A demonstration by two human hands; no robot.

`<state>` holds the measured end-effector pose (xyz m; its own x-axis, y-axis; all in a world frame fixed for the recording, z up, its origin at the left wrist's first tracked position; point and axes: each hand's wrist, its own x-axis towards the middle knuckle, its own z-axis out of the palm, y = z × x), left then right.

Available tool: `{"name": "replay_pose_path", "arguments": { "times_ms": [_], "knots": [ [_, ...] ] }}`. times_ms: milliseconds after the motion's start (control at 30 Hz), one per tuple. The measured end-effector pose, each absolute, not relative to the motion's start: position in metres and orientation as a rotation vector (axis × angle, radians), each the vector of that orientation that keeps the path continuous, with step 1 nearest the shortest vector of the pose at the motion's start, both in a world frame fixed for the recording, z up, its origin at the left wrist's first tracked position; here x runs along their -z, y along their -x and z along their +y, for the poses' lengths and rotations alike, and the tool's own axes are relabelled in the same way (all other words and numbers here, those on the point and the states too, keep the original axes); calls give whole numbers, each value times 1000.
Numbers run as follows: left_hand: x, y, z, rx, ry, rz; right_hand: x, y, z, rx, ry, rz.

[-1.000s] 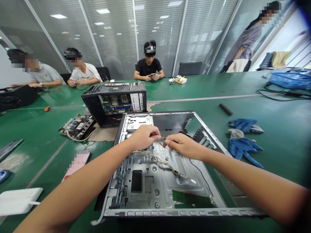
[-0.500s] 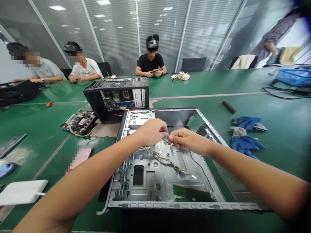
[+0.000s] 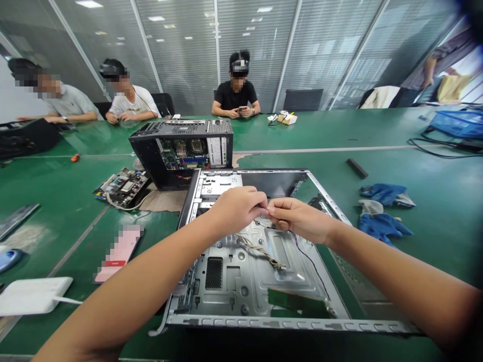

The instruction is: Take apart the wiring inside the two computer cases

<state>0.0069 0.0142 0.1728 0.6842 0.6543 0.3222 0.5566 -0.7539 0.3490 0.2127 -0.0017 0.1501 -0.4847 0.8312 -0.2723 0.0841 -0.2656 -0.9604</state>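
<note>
An open computer case (image 3: 264, 321) lies on its side before me, its bare metal floor showing. Over its middle, my left hand (image 3: 245, 208) and my right hand (image 3: 300, 218) meet at the fingertips. Both are closed in a pinch on a thin cable (image 3: 312, 260), though the pinched bit is mostly hidden by the fingers. From below my right hand this cable runs down to the case's near right corner. A twisted beige cable bundle (image 3: 260, 247) rests loose on the case floor, and a green strip (image 3: 294, 301) lies near the front rail.
Behind the case stands a second computer case (image 3: 151, 156), beside a loose circuit board assembly (image 3: 126, 188). A pink phone (image 3: 123, 249) and white adapter (image 3: 35, 295) lie left; blue gloves (image 3: 383, 221) and a dark bar (image 3: 356, 168) lie right. Several people are across the table.
My hands have come closer together, and their fingertips now touch. The short length of cable that showed between them is covered. My view has shifted slightly.
</note>
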Motion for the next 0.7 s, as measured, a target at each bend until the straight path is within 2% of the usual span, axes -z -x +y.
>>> {"name": "replay_pose_path", "arguments": {
  "times_ms": [200, 700],
  "knots": [
    [-170, -3, 21, -777, -2577, 826, -152, -215, -3, -1831, 1102, -1462],
    [-176, 1, 23, -780, -2408, 574, -145, -223, -2, -2149, 925, -1522]
  ]
}}
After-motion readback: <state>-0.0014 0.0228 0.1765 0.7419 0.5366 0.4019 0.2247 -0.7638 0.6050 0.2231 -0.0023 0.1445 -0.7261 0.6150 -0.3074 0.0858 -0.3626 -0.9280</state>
